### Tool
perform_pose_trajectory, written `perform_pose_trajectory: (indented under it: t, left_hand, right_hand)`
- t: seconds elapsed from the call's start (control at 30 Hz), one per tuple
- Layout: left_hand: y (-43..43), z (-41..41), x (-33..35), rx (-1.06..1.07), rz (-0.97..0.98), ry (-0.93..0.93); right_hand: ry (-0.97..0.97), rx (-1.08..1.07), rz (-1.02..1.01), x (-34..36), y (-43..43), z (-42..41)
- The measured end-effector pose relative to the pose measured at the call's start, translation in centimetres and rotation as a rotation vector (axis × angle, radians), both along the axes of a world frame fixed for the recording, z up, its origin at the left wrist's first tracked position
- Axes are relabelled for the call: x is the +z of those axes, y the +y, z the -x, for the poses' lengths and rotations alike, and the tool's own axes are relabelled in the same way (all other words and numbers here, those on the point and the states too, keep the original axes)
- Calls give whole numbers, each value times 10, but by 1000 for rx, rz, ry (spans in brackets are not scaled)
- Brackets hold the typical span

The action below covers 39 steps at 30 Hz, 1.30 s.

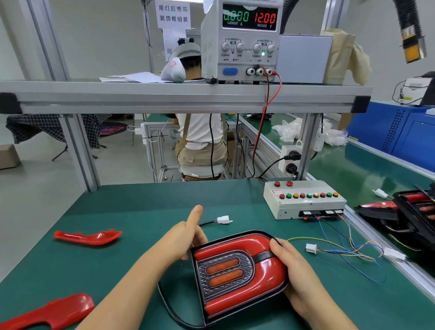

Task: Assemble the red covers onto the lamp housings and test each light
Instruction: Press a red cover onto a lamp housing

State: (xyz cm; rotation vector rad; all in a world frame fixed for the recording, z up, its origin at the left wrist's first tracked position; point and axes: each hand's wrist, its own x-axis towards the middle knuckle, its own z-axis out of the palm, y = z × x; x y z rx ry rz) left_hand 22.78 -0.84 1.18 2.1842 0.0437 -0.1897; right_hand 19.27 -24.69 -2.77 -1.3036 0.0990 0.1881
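Observation:
A lamp housing (237, 273) with a red U-shaped cover and two orange strips rests on the green mat. My right hand (294, 273) grips its right rim. My left hand (187, 237) holds its upper left corner, thumb raised. The lamp's black cable (171, 309) loops below it, and its white plug (224, 219) lies unplugged behind my left hand. Two loose red covers lie to the left, one (87, 237) farther and one (43, 316) nearer.
A test box with coloured buttons (305, 198) sits at the right, with a wired white connector (311, 248) beside the lamp. A power supply (245, 36) reading 12.00 V stands on the shelf. Black trays of lamps (420, 215) fill the right edge. A person sits beyond the bench.

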Motion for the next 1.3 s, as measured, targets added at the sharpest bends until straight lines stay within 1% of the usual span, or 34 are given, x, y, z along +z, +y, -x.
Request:
perform_pose_trajectory:
  t: [0.1,0.23,0.3,0.47,0.53,0.6,0.63,0.67,0.73,0.8,0.9,0.97,1.0,1.2,1.23,1.3]
  left_hand:
    - [-3,9,-7,-73,-125,-39]
    - [-19,19,-17,-164,-450,-270]
    - [-23,21,-16,-190,-523,-316]
    - [-25,17,-18,-151,-540,-314]
    - [-23,13,-18,-108,-400,-235]
    - [-15,7,-17,12,-207,-186]
    - [-8,2,-16,99,-167,-205]
    - [0,-2,-17,185,-194,-236]
    - [14,-8,-22,272,-346,-255]
    - [21,-10,-31,237,-487,-202]
    - [17,-11,-42,128,-687,-150]
    - [12,-12,-44,123,-787,-162]
    - [11,-13,-44,128,-807,-158]
    - [15,-18,-37,197,-681,-35]
    - [18,-19,-35,253,-627,-31]
    - [27,-23,-30,396,-413,-27]
  right_hand:
    - [21,-19,-5,-1,0,-1]
    - [27,-47,-10,-3,-1,-2]
    - [21,-64,0,-5,-2,-3]
    - [20,-83,21,-6,-2,-4]
    - [32,-91,15,-6,-2,-4]
    - [67,-114,-23,-6,-3,-4]
    - [94,-137,-56,-6,-4,-4]
    - [122,-170,-100,-6,-6,-4]
    - [167,-253,-206,-3,-9,-5]
    - [196,-330,-281,-1,-12,-7]
    - [197,-375,-291,0,-13,-9]
    - [185,-365,-270,-2,-13,-10]
    - [174,-355,-258,-3,-13,-10]
    - [133,-298,-197,-8,-9,-10]
    - [140,-295,-202,-7,-9,-10]
    - [153,-293,-214,-6,-10,-9]
